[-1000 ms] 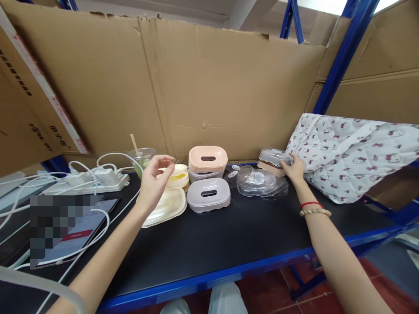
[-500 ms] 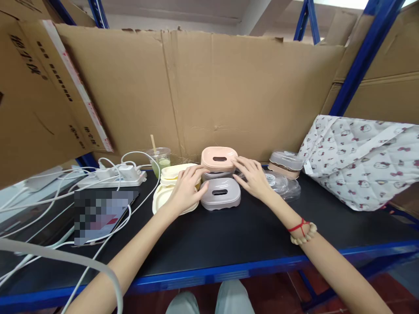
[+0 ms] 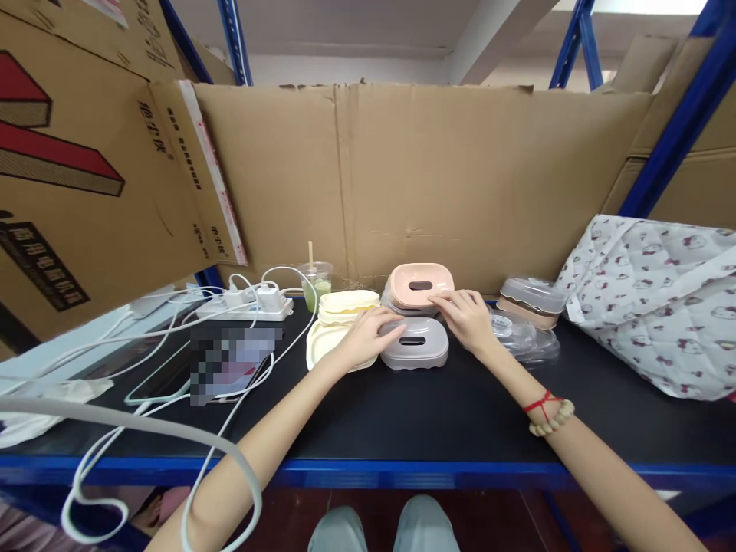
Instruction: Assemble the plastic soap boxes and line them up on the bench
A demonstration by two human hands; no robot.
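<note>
My right hand [image 3: 468, 318] pinches the front right edge of a pink oval tray [image 3: 402, 290] with a slot in its middle. The tray sits over a clear and grey piece, partly hidden below it. In front lies a grey oval box [image 3: 414, 356] with a slotted top. My left hand [image 3: 365, 337] is open at its left edge, thumb apart from the fingers, with the fingertips near its top left. Cream scalloped pieces [image 3: 323, 343] lie left of the grey box, partly behind my left hand.
Clear plastic lids [image 3: 532, 345] and a pink box with a clear cover [image 3: 532, 295] are on the right, beside a quilted bag [image 3: 661, 307]. A green drink cup [image 3: 317, 287] stands behind the cream pieces. White cables, a power strip [image 3: 241, 310] and a tablet [image 3: 230, 368] occupy the left.
The view has swung left. The pink tray has shifted slightly right relative to the grey box. My left hand has moved from the pink tray's side toward the grey box; my right fingers have closed together.
</note>
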